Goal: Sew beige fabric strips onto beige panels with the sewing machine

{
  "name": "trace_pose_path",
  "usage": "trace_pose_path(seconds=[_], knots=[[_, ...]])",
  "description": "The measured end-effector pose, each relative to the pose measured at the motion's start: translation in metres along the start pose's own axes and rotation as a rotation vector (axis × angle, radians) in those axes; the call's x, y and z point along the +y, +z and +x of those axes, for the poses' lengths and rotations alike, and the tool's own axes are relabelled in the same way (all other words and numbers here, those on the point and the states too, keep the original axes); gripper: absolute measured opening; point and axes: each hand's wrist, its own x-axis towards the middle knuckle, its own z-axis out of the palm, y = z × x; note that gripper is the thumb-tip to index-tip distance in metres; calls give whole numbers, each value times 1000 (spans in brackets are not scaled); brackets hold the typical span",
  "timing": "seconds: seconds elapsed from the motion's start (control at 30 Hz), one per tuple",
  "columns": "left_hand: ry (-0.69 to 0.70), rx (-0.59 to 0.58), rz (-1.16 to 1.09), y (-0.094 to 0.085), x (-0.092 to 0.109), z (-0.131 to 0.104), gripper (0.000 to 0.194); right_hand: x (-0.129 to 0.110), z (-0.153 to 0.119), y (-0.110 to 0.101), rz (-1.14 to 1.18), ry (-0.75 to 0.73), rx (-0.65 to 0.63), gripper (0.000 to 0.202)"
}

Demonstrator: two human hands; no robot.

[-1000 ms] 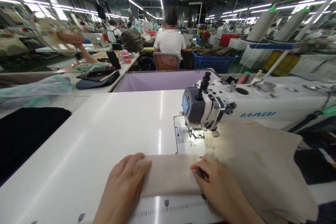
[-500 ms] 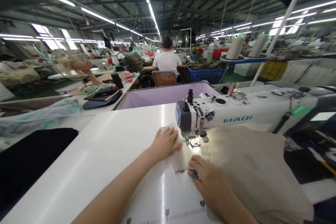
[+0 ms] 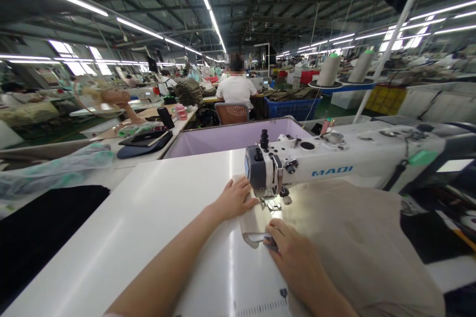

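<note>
Beige strip (image 3: pixel 256 220): matte, soft cloth, folded long and narrow, beside your presser foot (image 3: pixel 274 206) on its left; the near end curls into a rounded lip.
Left hand (image 3: pixel 236 200): you lay it flat on the strip's far part, fingers lightly spread, palm down.
Right hand (image 3: pixel 288 245): your fingers curl around a small dark thing (image 3: pixel 272 244) at the strip's near end; you cannot tell whether they also pinch cloth.
Beige cloth (image 3: pixel 345 237): broad, thin, softly wrinkled, spread at right.
Tabletop (image 3: pixel 167 198): smooth, glossy white.
Sewing machine (image 3: pixel 308 158): rounded white metal, dark-grey head.
Change: a second ago your strip lay crosswise nearer you; half a second ago its end lay flatter.
</note>
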Motion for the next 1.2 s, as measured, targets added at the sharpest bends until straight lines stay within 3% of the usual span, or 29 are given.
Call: trace_pose_path(seconds=[0.67,0.77,0.87,1.0,1.1,1.2], knots=[[48,17,31,1,-10,8,31,1,6,-3,59,33,-55,17],[8,58,61,1,4,3,22,2,5,-5,55,23,-82,17],[19,68,69,6,32,-17,13,3,-1,-5,39,1,-116,24],[255,39,-45,14,60,-55,14,6,-7,-3,27,0,-137,36],[331,91,-118,13,63,-68,21,6,-5,-5,31,12,-145,40],[339,93,-151,9,56,-63,21,7,4,-8,27,25,-153,39]])
